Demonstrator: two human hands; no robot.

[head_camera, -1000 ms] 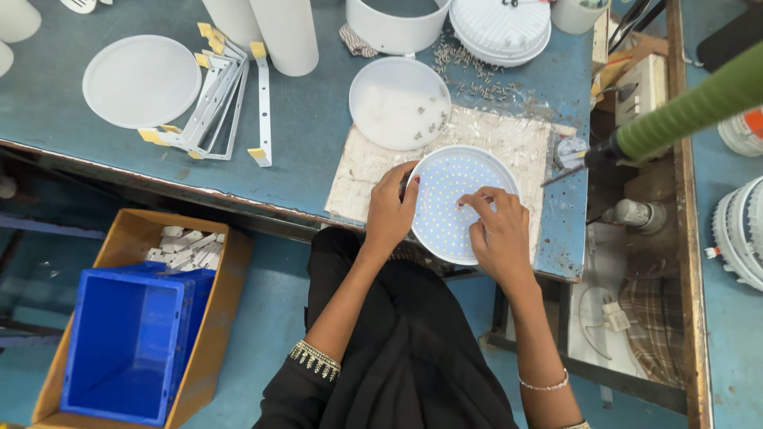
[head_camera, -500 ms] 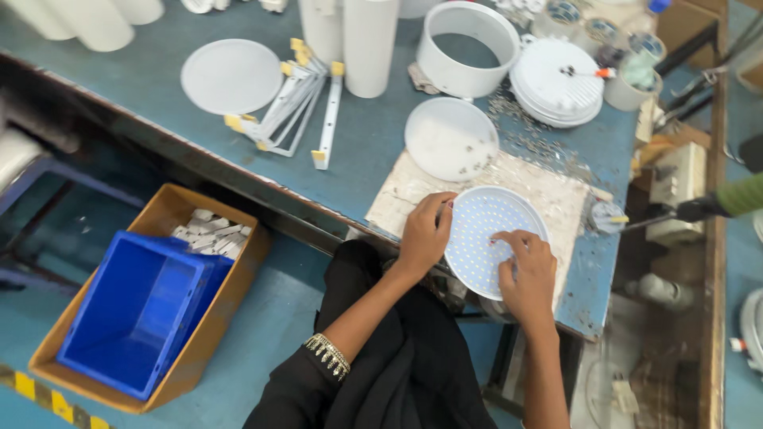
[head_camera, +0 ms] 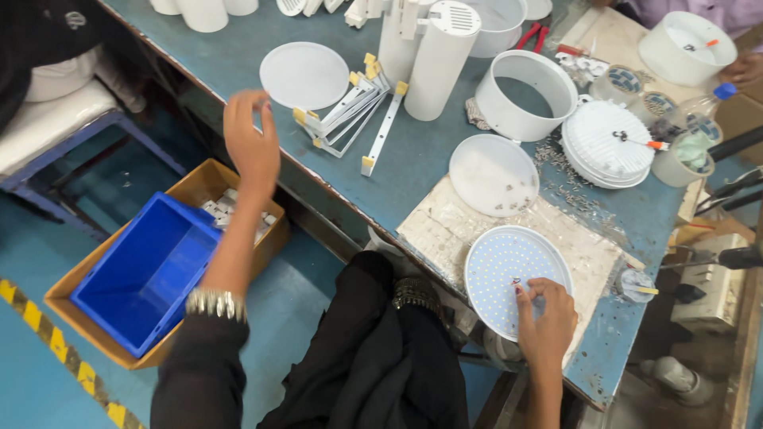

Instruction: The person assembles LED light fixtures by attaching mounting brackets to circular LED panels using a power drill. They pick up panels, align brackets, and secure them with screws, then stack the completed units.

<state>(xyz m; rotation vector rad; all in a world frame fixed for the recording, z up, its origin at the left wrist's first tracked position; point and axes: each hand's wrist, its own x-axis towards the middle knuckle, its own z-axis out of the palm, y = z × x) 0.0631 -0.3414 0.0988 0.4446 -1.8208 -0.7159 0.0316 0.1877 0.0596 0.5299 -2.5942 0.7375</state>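
A round white LED panel dotted with small diodes lies on a worn cardboard mat at the front edge of the blue table. My right hand rests on the panel's lower right part, fingers curled on it, with a small dark screw at the fingertips. My left hand is lifted off to the left, fingers loosely apart and holding nothing, in front of the table edge. It is near a flat white disc and a bundle of white metal brackets.
Behind the panel sits a white lid holding loose screws, a white ring housing, tall white cylinders and a stack of ribbed white discs. A blue crate in a cardboard box stands on the floor. Another person's hand shows top right.
My left hand has let go of the LED panel and swung far left, up over the table edge. My right hand stays on the panel. The view has shifted left.
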